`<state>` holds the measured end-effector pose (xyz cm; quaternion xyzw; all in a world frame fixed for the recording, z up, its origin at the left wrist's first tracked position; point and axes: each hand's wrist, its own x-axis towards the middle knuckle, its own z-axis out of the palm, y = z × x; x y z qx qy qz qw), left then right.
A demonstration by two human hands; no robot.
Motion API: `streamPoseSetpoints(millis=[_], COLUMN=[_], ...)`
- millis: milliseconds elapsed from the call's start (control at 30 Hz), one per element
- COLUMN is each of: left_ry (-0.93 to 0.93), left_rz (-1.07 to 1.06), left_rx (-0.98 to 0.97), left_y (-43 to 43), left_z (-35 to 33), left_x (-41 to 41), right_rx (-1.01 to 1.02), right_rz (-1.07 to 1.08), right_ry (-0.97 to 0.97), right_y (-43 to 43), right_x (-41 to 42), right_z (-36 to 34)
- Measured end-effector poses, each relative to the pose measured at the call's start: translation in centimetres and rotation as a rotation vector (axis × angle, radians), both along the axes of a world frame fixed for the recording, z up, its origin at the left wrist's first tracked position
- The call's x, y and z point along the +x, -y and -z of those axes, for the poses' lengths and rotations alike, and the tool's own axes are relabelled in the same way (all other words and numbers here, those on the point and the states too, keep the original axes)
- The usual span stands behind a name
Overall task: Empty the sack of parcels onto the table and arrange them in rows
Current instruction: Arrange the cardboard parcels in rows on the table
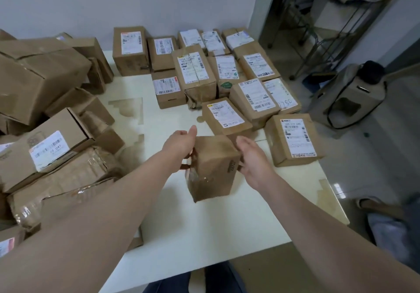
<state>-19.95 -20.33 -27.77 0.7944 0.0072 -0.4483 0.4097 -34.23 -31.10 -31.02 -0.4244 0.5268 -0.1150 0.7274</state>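
A small brown cardboard parcel (212,167) is held between both hands just above the white table (204,231), tilted, with no label showing. My left hand (181,144) grips its left side, fingers curled behind it. My right hand (252,158) grips its right side with the fingers wrapped under. Several labelled parcels lie in rows (227,72) at the far right of the table. The nearest of them are a labelled box (225,117) just beyond my hands and another (294,138) at the right edge. No sack is in view.
A loose heap of brown boxes (45,122) covers the table's left side. A grey bag (347,101) stands on the floor to the right, beside a metal rack (329,31). A wall runs behind the table. The table's right edge is close to the rows.
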Motion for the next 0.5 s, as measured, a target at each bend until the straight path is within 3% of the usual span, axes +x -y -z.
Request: streamPoseSetpoints(millis=[267, 300, 400, 500], left_ry=[-0.006, -0.011, -0.077, -0.126], left_rz=[-0.046, -0.040, 0.022, 0.087], left_rx=[0.106, 0.120, 0.179, 0.206], left_y=[0.1, 0.0, -0.7, -0.7], left_z=[0.5, 0.8, 1.8, 2.0], left_x=[-0.9, -1.0, -2.0, -2.8], right_rx=[0.041, -0.003, -0.062, 0.167], right_rz=[0.032, -0.001, -0.313, -0.428], right_ry=[0.170, 0.106, -0.321, -0.325], right_y=[1.1, 1.1, 0.4, 0.1], right_x=[-0.6, -0.7, -1.4, -2.3], right_z=[-1.1, -0.7, 0.7, 1.4])
